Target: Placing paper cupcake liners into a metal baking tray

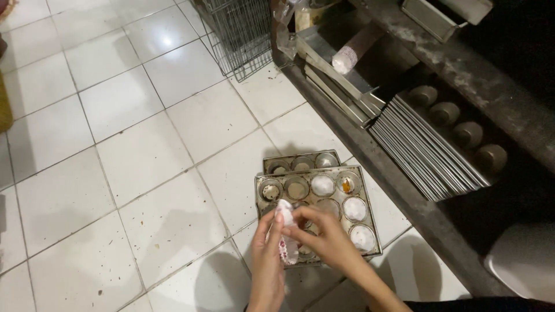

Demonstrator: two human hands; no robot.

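Left hand (267,254) and right hand (324,236) are both closed around a stack of paper baking cups (285,231) (white, red-patterned at the lower end), the right fingertips pinching the top cup. The stack is held just above the muffin tray (373,199), which lies on the tiled floor (115,144) over a second tray (300,160).

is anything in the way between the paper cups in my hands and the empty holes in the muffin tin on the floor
Nothing visible. The paper cups, held by the left hand and right hand, sit right over the muffin tin.
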